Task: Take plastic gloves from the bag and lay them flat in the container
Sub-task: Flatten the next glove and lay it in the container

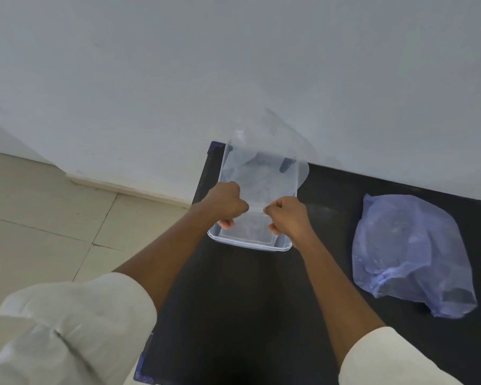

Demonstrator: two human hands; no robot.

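Note:
A clear plastic container [285, 248] stands at the far left end of a black table [250, 301]. A thin see-through plastic glove [264, 162] is stretched above it, its far end reaching past the container toward the wall. My left hand [226, 204] grips the glove's near left corner and my right hand [288, 218] grips its near right corner, both fists closed over the container's near half. More clear plastic lies inside the container, blurred. A bluish translucent bag [408, 254] rests on the table to the right, apart from both hands.
A pale wall [233, 65] rises right behind the table. Beige floor tiles [39, 218] lie to the left, below the table's edge. White sleeves [81, 323] cover my upper arms at the bottom of the view.

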